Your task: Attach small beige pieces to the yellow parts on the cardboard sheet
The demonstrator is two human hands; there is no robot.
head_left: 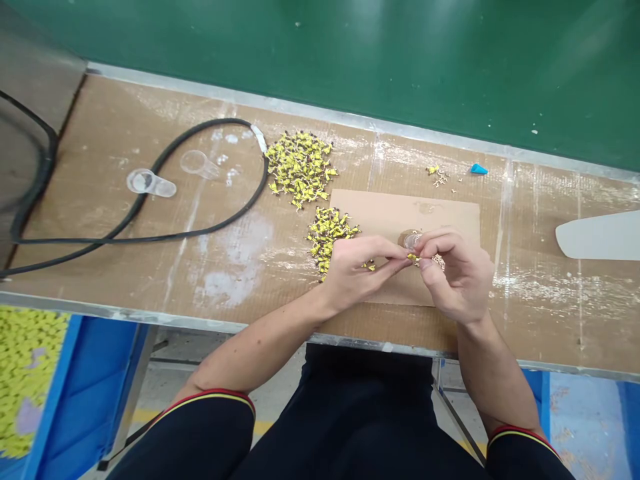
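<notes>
The left hand [357, 270] pinches a small yellow piece [413, 257] between thumb and forefinger. The right hand [457, 273] meets it from the right, thumb and forefinger drawn narrow; whether they grip the piece or something smaller, I cannot tell. The piece sits between the two sets of fingertips, its long axis seemingly left to right, though it is too small to be sure. Both hands are equally near it.

Just beyond the fingertips is one clear cup [411, 240]; pale bits [438, 261], too many to count, lie partly hidden behind the right fingers. All this is over one cardboard sheet [400, 213].

Left of the sheet are two yellow heaps, uncountable: the near heap [327, 237], closer to the left hand, and the far heap [300, 167]. Farther out, one blue cone [479, 169] lies far right beside a small cluster [433, 171]; one white panel [600, 237] is at right. Two clear plastic pieces [165, 188] lie left, by a looped black cable [175, 235].
</notes>
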